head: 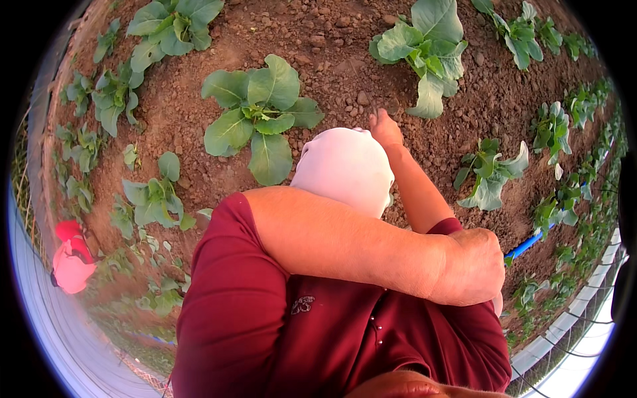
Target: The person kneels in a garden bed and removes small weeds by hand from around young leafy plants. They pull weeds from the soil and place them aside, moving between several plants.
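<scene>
My left arm crosses my dark red shirt, and my left hand (475, 266) is bent at the wrist beside my right upper arm; its fingers are mostly hidden. My right arm reaches down past my knee in pale cloth (343, 171), with my right hand (385, 130) low at the brown soil (338, 84). A thin dark line lies near its fingertips, but whether the hand holds it cannot be told. A broad-leaved plant (264, 117), cabbage-like, grows left of that hand, and another leafy plant (425, 54) stands to its upper right.
More leafy plants grow in rows at the left (157, 199) and right (490, 171). A blue hose or pipe (530, 244) runs along the right-hand row. Another person (74, 263) in pink and red is at the far left. Pale sheeting (30, 278) edges the plot.
</scene>
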Demonstrator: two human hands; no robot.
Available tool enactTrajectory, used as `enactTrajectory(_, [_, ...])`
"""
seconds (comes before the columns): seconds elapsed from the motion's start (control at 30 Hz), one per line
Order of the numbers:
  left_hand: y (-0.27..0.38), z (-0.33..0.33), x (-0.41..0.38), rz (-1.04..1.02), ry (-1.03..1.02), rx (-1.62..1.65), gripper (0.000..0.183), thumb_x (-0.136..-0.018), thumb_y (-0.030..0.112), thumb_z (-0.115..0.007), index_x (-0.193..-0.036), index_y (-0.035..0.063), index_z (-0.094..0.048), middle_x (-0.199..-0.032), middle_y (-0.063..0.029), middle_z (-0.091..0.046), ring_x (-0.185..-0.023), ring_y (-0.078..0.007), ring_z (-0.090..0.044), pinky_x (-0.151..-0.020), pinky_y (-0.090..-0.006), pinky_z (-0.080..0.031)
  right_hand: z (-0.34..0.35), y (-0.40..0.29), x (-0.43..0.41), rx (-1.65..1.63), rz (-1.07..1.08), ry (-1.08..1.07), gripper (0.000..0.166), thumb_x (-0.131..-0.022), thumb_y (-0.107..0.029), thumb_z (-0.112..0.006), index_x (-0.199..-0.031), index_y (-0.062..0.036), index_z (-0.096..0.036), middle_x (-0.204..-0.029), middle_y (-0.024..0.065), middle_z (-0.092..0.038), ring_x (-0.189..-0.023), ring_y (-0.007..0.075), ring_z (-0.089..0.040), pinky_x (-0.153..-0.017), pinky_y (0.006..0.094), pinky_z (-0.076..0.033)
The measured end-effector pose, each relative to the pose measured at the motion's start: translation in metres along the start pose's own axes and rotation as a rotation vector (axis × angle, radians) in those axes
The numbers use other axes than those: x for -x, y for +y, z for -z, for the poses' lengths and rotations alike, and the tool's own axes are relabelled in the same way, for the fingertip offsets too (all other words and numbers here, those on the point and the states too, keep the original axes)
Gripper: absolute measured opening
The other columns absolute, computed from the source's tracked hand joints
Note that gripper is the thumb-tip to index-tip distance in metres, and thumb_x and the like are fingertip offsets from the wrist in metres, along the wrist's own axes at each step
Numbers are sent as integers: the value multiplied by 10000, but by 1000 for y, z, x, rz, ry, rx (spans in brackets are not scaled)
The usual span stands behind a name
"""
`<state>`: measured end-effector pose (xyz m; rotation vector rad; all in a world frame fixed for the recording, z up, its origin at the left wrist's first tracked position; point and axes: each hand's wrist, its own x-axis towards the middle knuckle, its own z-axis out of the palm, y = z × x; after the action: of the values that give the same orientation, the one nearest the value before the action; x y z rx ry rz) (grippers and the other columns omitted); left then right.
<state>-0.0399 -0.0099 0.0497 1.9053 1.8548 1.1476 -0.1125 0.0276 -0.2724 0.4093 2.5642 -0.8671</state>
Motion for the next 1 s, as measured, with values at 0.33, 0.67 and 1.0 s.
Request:
enactTrajectory(0.33, [1, 7, 10, 16, -129, -3, 170, -696, 152, -616, -763, -3, -624, -725, -152, -651, -662, -268, -664, -597, -369, -538, 47, 71, 111, -305, -153, 135, 263, -971, -285, -489, -1091, -54, -529, -834, 224, -636, -810, 425, -609, -705, 447, -471])
enactTrajectory(0.67, [12, 10, 7, 136, -242, -26, 169, -807, 178, -587, -822, 23, -653, -819, -151, -675, -766, -339, -685, -688, -733, -446, 24, 112, 186, -345, -433, 243, 294, -1001, -287, -451, -1116, -23, -512, -763, 132, -584, -679, 250, -557, -636, 389, -448])
enactTrajectory(1.0, [9, -34, 3, 24, -337, -62, 216, -820, 214, -583, -835, 13, -660, -736, -169, -665, -735, -349, -678, -762, -698, -447, 1, 202, 197, -167, -380, 300, 249, -992, -247, -467, -1017, -9, -535, -805, 182, -601, -709, 290, -564, -696, 412, -454])
